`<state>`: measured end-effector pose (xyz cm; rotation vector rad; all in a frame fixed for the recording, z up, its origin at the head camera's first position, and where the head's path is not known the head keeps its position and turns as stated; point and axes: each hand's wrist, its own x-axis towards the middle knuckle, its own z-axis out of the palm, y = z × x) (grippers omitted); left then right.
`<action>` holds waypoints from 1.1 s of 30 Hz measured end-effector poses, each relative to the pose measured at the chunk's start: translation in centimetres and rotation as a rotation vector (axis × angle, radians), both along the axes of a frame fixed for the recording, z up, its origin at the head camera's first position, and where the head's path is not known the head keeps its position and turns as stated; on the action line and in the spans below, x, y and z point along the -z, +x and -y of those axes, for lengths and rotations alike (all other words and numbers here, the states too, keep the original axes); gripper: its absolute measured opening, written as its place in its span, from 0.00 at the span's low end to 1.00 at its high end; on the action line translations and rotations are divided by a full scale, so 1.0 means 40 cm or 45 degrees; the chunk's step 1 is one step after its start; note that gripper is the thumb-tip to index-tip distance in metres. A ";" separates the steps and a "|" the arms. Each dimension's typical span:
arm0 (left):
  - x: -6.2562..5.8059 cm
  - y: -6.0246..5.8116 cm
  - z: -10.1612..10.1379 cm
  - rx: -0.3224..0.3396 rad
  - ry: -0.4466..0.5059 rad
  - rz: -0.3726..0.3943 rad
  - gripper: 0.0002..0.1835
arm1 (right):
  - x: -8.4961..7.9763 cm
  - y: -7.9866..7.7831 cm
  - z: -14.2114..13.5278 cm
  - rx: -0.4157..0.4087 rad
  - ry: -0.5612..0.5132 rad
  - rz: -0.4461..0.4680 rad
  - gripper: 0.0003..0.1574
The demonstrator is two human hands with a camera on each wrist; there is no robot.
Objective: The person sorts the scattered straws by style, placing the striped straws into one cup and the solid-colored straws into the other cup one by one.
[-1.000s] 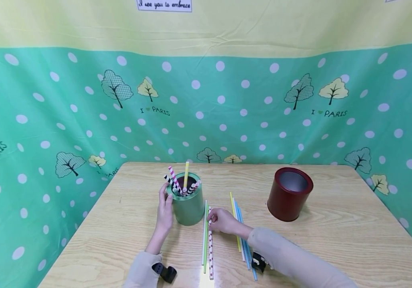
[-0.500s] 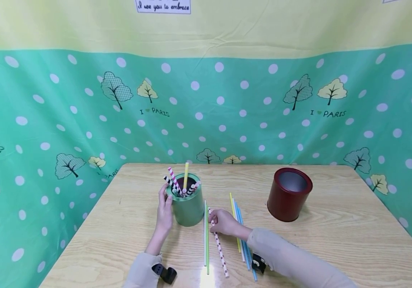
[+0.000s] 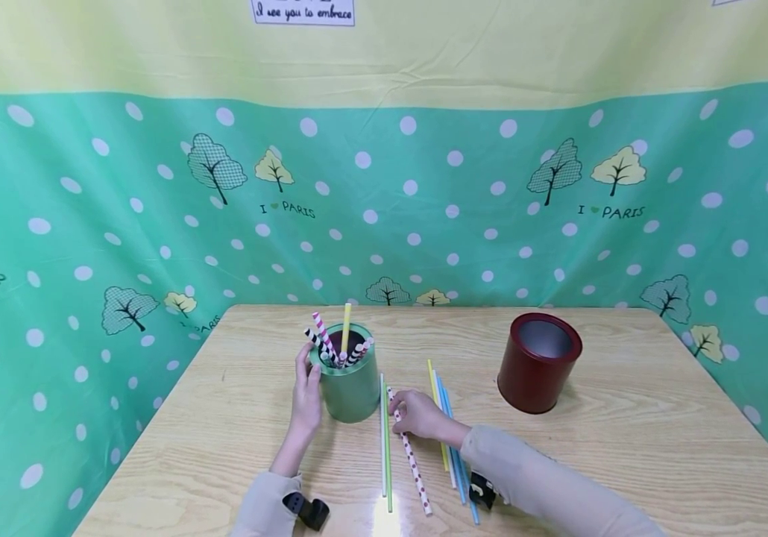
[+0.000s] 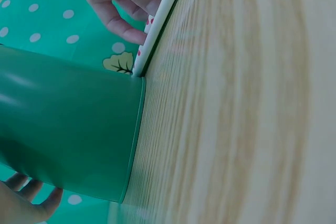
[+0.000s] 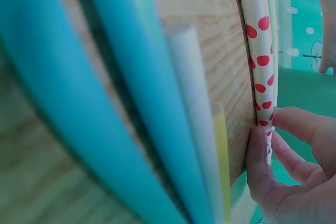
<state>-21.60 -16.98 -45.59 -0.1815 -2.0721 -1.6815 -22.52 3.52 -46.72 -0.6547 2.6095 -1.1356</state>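
My left hand (image 3: 306, 399) holds the left side of a green can (image 3: 352, 391), its fingers up near the rim. Upright in that can stand several paper straws (image 3: 326, 335), striped, plus a yellow one. My right hand (image 3: 420, 414) pinches a white straw with red dots (image 3: 413, 470) near its far end; in the right wrist view, thumb and fingers lie either side of the dotted straw (image 5: 262, 59). Left of it a green straw (image 3: 388, 462) and a pale straw (image 3: 383, 440) lie side by side close to the can's base.
Under my right forearm lie yellow (image 3: 434, 380), white and blue straws (image 3: 462, 477) in a loose bundle. A dark red can (image 3: 537, 373) stands at the right of the wooden table (image 3: 256, 350). A green dotted curtain (image 3: 451, 253) hangs behind the table.
The dotted straw's near end has swung right, away from the green straw, as my right hand pinches its far end. My left hand stays on the can.
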 end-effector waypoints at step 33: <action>-0.003 0.005 0.000 0.012 -0.007 0.029 0.24 | -0.033 0.008 -0.026 0.174 -0.246 0.200 0.19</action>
